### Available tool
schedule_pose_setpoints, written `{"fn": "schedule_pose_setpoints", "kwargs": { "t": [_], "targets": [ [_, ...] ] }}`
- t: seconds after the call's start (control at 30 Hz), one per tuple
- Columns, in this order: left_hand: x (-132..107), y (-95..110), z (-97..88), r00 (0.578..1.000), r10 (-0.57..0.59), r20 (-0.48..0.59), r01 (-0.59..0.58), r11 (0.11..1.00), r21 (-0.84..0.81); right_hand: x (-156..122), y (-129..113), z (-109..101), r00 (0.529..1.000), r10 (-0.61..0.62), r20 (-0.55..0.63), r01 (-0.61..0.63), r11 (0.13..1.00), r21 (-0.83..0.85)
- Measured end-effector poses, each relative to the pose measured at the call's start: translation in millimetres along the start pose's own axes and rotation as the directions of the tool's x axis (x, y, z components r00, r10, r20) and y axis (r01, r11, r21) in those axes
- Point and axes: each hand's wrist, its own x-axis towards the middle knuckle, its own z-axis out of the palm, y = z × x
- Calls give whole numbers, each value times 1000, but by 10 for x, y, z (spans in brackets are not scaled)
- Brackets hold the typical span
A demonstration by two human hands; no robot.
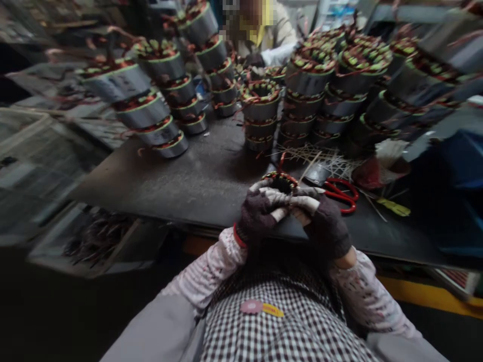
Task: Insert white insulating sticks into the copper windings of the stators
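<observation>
A round motor stator (279, 181) with copper windings sits at the near edge of the dark worktable (196, 176). Both my hands wear dark knit gloves with white fingertips. My left hand (260, 211) is closed round the stator's near left side. My right hand (320, 216) grips its near right side, fingers curled and meeting the left hand's fingers in front. Most of the stator is hidden behind my hands.
Red-handled scissors (341, 193) lie just right of my hands, with thin pale sticks (320, 158) behind. Tall stacks of wound stators (151, 100) (260, 113) (339, 85) fill the table's back. Another person (264, 35) sits opposite. A tray of scraps (98, 236) lies at lower left.
</observation>
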Motion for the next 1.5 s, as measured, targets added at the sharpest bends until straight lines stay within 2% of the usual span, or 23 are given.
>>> {"fn": "schedule_pose_setpoints", "kwargs": {
  "t": [0.13,0.23,0.3,0.4,0.47,0.53,0.63,0.7,0.8,0.83,0.9,1.0,1.03,1.07,1.13,1.17,1.23,1.33,1.43,1.5],
  "targets": [
    [-2,-9,-27,998,-6,-66,5,1000,-6,73,-162,-15,998,52,28,-56,983,177],
    [26,-66,-1,998,20,-54,-17,999,51,114,-268,-32,998,44,40,-53,957,284],
    [34,-106,18,996,74,-41,-69,991,113,102,-255,-16,996,67,56,-82,933,351],
    [6,-156,20,989,117,-85,-97,973,209,-27,-144,30,978,176,111,-208,850,485],
    [-14,-178,11,983,161,-90,-135,960,247,-146,-100,56,963,242,119,-269,827,494],
    [-16,-184,16,970,229,-81,-202,945,259,-191,-123,84,963,241,119,-268,828,493],
    [9,-148,68,954,297,-33,-280,928,247,29,-223,199,964,251,85,-256,798,546],
    [17,-97,116,954,301,-13,-286,918,273,295,-261,326,944,330,21,-280,764,581],
    [-8,-3,143,978,208,-34,-184,920,345,509,-245,408,925,374,-70,-267,768,582],
    [-21,26,135,986,161,-40,-138,929,342,488,-215,354,925,364,-108,-249,797,550],
    [-37,67,112,994,88,-59,-67,954,291,351,-82,89,919,347,-189,-231,860,455],
    [-31,81,144,994,59,-95,-35,971,235,164,307,-570,834,440,-332,-294,865,408],
    [-26,76,188,991,56,-120,-25,970,243,159,460,-791,783,455,-424,-319,879,354],
    [-22,72,247,988,53,-143,-14,965,263,189,608,-982,726,423,-542,-399,901,169],
    [-30,72,386,981,65,-180,-2,944,331,329,845,-1237,729,323,-604,-524,830,-189],
    [-41,78,444,979,81,-185,-6,928,374,423,922,-1299,758,284,-587,-550,762,-342],
    [-73,97,488,975,148,-166,-59,891,451,612,988,-1327,818,275,-505,-543,659,-521],
    [-73,114,306,953,298,-47,-229,817,530,776,938,-1274,851,303,-429,-517,625,-585],
    [106,82,-52,896,387,217,-440,715,543,748,864,-1264,855,322,-406,-511,652,-560],
    [314,20,-250,813,409,414,-569,709,418,679,866,-1311,848,337,-410,-521,671,-527]
  ]
}}
